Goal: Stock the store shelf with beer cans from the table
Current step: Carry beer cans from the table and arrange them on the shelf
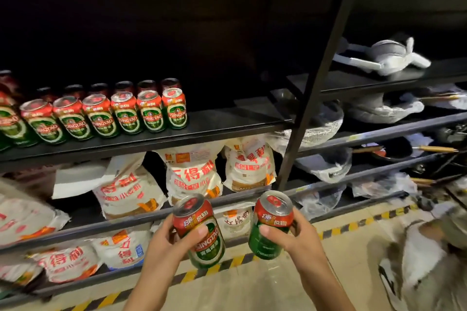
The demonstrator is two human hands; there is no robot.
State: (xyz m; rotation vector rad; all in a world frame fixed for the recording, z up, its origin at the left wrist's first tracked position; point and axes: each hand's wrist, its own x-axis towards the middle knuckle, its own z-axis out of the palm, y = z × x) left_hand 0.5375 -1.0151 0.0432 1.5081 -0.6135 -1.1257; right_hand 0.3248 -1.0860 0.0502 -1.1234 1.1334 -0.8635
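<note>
Head view: left hand (pixel 168 242) grasps 1 can (pixel 199 231), right hand (pixel 295 232) grasps another (pixel 271 225), both below the shelf (pixel 227 121) row (pixel 101 113).

A shop: black shelving (pixel 192 131) stocked with rows of beer cans (pixel 126 113), flour bags (pixel 192 174) and wrapped cookware (pixel 384 58).

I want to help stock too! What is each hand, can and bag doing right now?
Left hand: holds one can.
Right hand: holds another can.
Left can: sealed, tilted, off the shelf.
Right can: sealed, tilted, off the shelf.
Shelf cans: upright, in rows.
Flour bags: leaning below.
</note>
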